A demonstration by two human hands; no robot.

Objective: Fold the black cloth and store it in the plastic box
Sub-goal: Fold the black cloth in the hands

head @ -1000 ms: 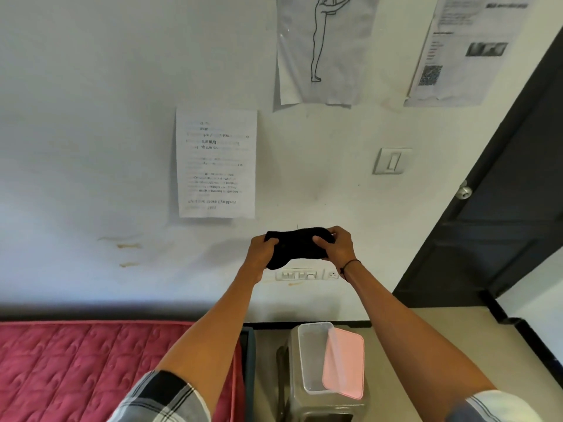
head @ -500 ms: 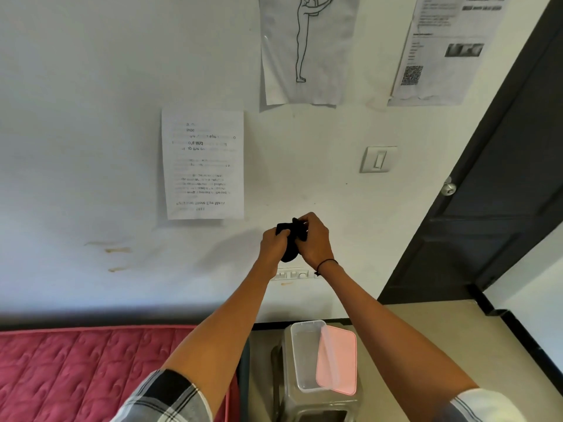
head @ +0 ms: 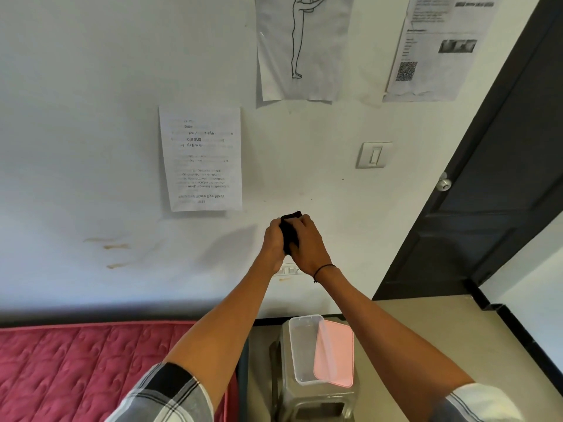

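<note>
The black cloth [head: 289, 229] is folded into a small bundle, held up in front of the wall at arm's length. My left hand [head: 273, 241] grips its left side and my right hand [head: 307, 245] presses over its right side, so most of the cloth is hidden between the palms. Far below the hands, the clear plastic box [head: 300, 348] stands open on a grey stool [head: 313, 400]. Its pink lid [head: 334, 353] leans across the box's right rim.
A red quilted mattress [head: 91, 367] lies at the lower left, next to the stool. A dark door [head: 499, 190] with a round knob stands to the right. Papers and a light switch [head: 374, 155] hang on the white wall ahead.
My hands came together, folding the wide cloth in half and squeezing it into a compact bundle. The view shifted slightly right and down.
</note>
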